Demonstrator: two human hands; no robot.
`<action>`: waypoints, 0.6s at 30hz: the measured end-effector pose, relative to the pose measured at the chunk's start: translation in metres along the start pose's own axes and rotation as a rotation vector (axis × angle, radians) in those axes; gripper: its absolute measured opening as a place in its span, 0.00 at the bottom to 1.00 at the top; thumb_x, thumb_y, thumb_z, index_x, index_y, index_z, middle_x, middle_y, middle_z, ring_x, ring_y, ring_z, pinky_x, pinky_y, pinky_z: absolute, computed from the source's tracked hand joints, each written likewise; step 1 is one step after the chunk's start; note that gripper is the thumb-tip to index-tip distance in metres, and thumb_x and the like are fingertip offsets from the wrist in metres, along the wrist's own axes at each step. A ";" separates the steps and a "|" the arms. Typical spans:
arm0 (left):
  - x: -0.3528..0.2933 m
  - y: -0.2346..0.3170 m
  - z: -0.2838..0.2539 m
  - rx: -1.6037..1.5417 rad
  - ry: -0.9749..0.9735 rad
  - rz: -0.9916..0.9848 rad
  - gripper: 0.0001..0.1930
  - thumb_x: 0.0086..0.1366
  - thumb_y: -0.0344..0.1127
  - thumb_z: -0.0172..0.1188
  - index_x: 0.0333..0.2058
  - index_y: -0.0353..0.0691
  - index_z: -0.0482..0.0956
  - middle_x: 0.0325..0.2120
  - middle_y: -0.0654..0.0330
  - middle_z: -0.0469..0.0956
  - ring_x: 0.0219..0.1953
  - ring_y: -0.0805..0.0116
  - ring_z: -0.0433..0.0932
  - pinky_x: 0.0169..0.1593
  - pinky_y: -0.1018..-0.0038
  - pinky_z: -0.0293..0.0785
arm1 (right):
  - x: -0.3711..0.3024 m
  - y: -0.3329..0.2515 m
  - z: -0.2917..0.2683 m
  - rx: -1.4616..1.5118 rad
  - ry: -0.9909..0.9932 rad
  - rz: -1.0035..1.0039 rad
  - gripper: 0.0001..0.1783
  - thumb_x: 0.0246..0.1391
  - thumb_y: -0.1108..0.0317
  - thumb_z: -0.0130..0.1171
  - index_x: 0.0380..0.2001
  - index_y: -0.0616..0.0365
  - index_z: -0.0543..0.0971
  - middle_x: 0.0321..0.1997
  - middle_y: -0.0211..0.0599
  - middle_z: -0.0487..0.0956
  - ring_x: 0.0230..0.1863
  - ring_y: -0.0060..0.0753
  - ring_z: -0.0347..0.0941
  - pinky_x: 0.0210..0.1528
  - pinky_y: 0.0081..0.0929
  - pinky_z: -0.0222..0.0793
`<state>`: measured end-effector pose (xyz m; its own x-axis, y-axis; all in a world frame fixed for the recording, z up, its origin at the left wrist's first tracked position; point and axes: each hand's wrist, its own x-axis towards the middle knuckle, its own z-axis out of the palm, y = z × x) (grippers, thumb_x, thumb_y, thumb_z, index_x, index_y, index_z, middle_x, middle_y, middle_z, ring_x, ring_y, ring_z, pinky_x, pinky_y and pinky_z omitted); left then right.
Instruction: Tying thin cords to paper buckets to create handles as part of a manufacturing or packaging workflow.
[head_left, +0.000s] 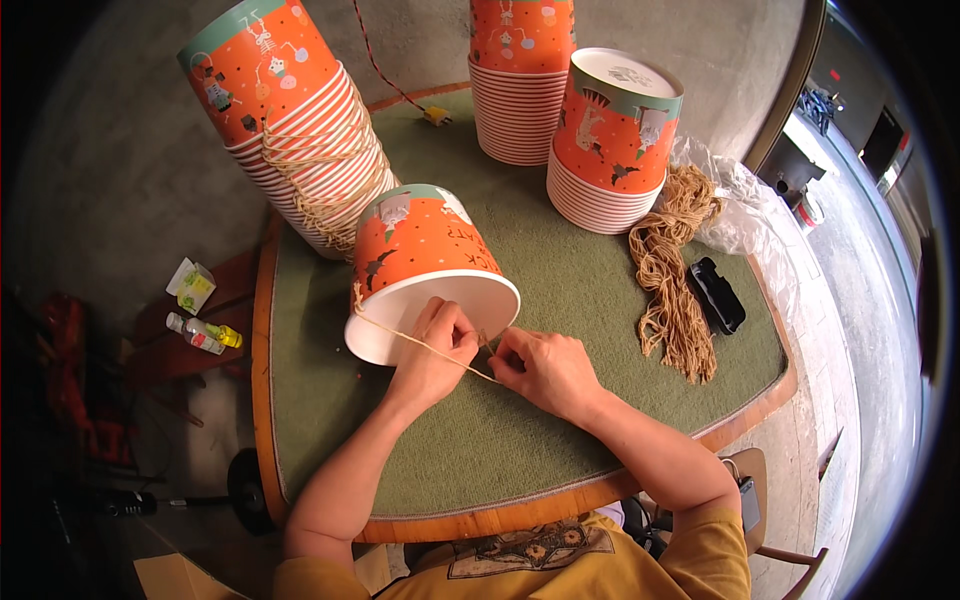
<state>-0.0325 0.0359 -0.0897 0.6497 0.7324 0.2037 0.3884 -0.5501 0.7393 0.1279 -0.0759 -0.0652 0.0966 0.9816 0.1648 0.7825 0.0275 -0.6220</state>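
Landmark = tipped orange paper bucket (425, 245), lying on its side on the green-topped table (540, 450), white mouth facing the person. Jute twine (395, 331) runs from the left of the bucket's rim, across the left hand (435, 330), to the right hand (550, 368). Left fingers curled narrow at the bucket's mouth, apparently pinching twine, tips partly hidden; right fingers narrow, pinching twine just beside the bucket's right rim. Reads as tying or working the twine. To do it well: pinch close to the crossing, draw both ends evenly, don't yank, since the paper rim likely dents or tears and the bucket could roll. Best keep the long strand clear of the left wrist. Spare twine hank (675, 280) sits right of the bucket, well apart; leave it there.
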 end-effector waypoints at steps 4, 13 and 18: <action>0.001 0.003 0.001 -0.069 0.038 -0.013 0.06 0.58 0.24 0.59 0.29 0.34 0.69 0.32 0.51 0.72 0.35 0.50 0.74 0.40 0.58 0.72 | -0.001 -0.001 0.000 0.022 0.019 -0.013 0.11 0.53 0.59 0.64 0.29 0.55 0.78 0.27 0.36 0.82 0.28 0.42 0.80 0.30 0.38 0.75; 0.002 0.014 -0.002 -0.122 0.042 -0.030 0.05 0.58 0.24 0.59 0.30 0.34 0.70 0.31 0.52 0.72 0.34 0.54 0.74 0.38 0.61 0.73 | 0.001 0.000 0.005 -0.002 0.074 0.013 0.10 0.56 0.58 0.61 0.32 0.53 0.78 0.28 0.39 0.81 0.29 0.48 0.79 0.30 0.43 0.75; 0.002 0.010 0.000 -0.099 0.055 0.003 0.05 0.58 0.23 0.59 0.30 0.34 0.70 0.31 0.52 0.72 0.33 0.54 0.74 0.37 0.62 0.73 | 0.001 -0.002 0.003 -0.006 0.046 -0.016 0.08 0.56 0.61 0.59 0.31 0.53 0.75 0.29 0.39 0.81 0.29 0.49 0.79 0.30 0.44 0.75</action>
<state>-0.0271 0.0316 -0.0817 0.6128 0.7532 0.2391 0.3181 -0.5121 0.7979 0.1243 -0.0746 -0.0665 0.1121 0.9712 0.2104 0.7878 0.0422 -0.6145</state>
